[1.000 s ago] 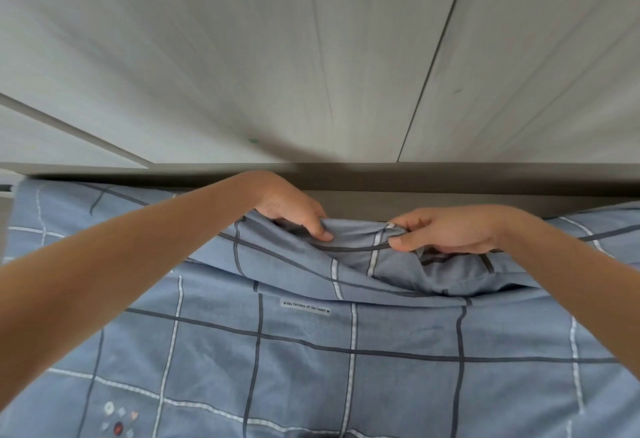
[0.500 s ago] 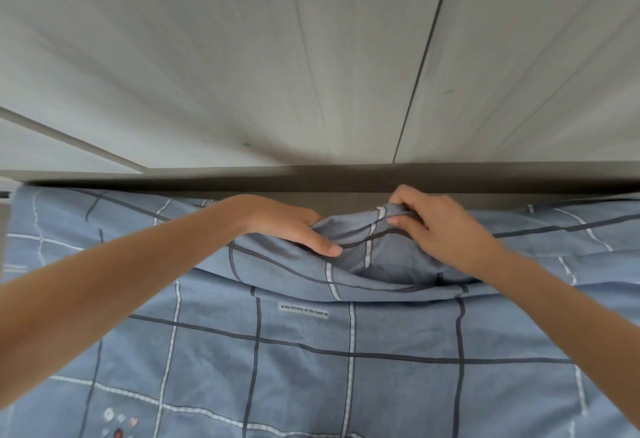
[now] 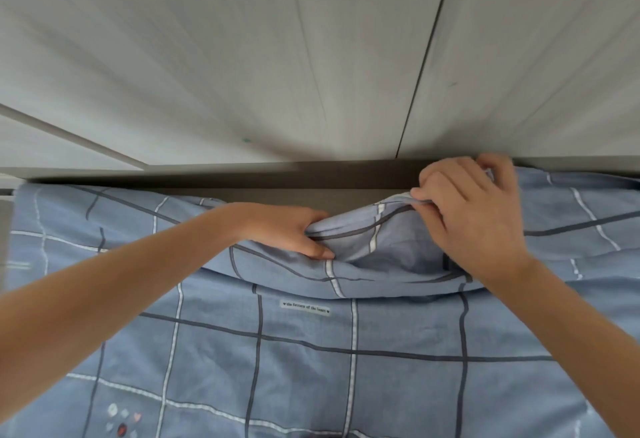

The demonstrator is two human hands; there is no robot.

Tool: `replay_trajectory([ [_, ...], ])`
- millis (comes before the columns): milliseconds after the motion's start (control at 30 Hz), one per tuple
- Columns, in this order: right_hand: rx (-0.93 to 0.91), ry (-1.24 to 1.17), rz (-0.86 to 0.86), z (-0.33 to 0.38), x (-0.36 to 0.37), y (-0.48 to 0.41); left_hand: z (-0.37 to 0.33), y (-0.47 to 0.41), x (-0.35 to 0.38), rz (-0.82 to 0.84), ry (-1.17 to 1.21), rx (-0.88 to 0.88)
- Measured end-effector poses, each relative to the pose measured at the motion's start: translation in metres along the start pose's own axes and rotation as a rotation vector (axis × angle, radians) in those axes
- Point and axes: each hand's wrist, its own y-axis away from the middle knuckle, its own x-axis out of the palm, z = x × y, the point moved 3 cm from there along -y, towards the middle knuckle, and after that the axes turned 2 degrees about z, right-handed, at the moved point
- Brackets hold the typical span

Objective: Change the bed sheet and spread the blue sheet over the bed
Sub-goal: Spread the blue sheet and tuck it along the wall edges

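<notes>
The blue sheet, checked with dark and white lines, covers the bed and fills the lower half of the view. Its far edge is bunched into a fold along the headboard. My left hand grips that fold near the middle, thumb on top and fingers tucked under the cloth. My right hand pinches the sheet's edge further right and holds it up against the dark ledge of the headboard. A small white label with printed words lies on the sheet below the fold.
A pale grey panelled wall rises right behind the headboard ledge, with a dark vertical seam to the right of the middle. A small printed motif sits on the sheet at the lower left.
My right hand has carried the sheet's edge up and to the right, to the headboard ledge. My left hand has stayed on the fold, and the bunched cloth between them has stretched wider.
</notes>
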Motion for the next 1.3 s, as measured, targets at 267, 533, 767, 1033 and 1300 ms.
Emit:
replay_trajectory([
  [267,0.194,-0.387,1.098,0.001,0.022,0.000,-0.007,0.004,-0.002,0.039,0.090,-0.109],
  [533,0.593,-0.845,1.072,-0.018,0.050,0.003,-0.002,-0.001,-0.010,0.115,0.045,-0.311],
  [767,1.005,-0.836,1.258,-0.021,0.065,0.036,-0.004,-0.014,-0.027,0.052,0.072,-0.044],
  [1033,1.298,-0.978,1.358,-0.016,0.043,0.059,0.004,-0.083,0.001,-0.202,-0.183,0.059],
  [1300,1.394,-0.780,1.471,-0.009,0.067,0.072,-0.001,-0.081,0.000,-0.560,-0.236,-0.090],
])
